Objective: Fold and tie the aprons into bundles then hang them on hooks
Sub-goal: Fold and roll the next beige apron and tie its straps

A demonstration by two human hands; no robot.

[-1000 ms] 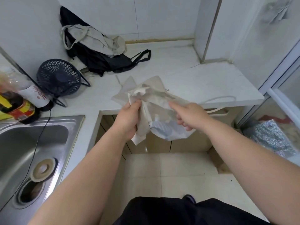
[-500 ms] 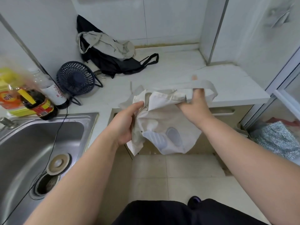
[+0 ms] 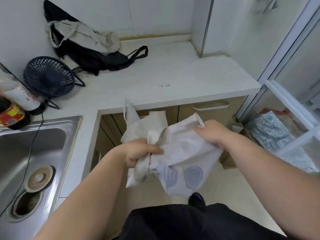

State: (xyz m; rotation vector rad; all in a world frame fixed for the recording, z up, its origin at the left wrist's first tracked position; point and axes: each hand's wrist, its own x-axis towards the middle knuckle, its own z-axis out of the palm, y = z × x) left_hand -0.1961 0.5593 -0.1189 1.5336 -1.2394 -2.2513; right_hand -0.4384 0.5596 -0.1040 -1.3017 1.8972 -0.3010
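The left hand (image 3: 140,153) is closed tight around a bunched part of one pale apron (image 3: 181,149), thumb lying over the cloth. The right hand (image 3: 211,134) pinches the same apron at its upper right corner, fingers curled on the hem. The apron hangs in the air between the two hands, off the counter (image 3: 173,80), in front of and below the counter's front edge and over the floor. It bears two blue-grey printed patches (image 3: 193,177) near its lower edge. One thin strap (image 3: 127,108) sticks up from it past the counter's front edge.

Behind the apron are two cupboard doors; the right-hand one carries one handle (image 3: 210,107). One dark shoe (image 3: 196,199) shows on the floor under the cloth.

At the back left corner of the counter lie two more: a black apron (image 3: 97,58) against the wall, its loop strap trailing toward the middle, and a beige apron (image 3: 83,35) heaped on top of it. Near the counter's left edge stands one small dark fan (image 3: 49,77), with two bottles just beside it, one white-labelled (image 3: 20,96) and one red-and-yellow (image 3: 10,115). One black cable (image 3: 34,135) runs down across the sink (image 3: 72,122), which holds one round plug (image 3: 39,178) beside the drain hole (image 3: 26,203). On the floor to the right, behind a glass door frame, lies one silvery bag (image 3: 270,132).
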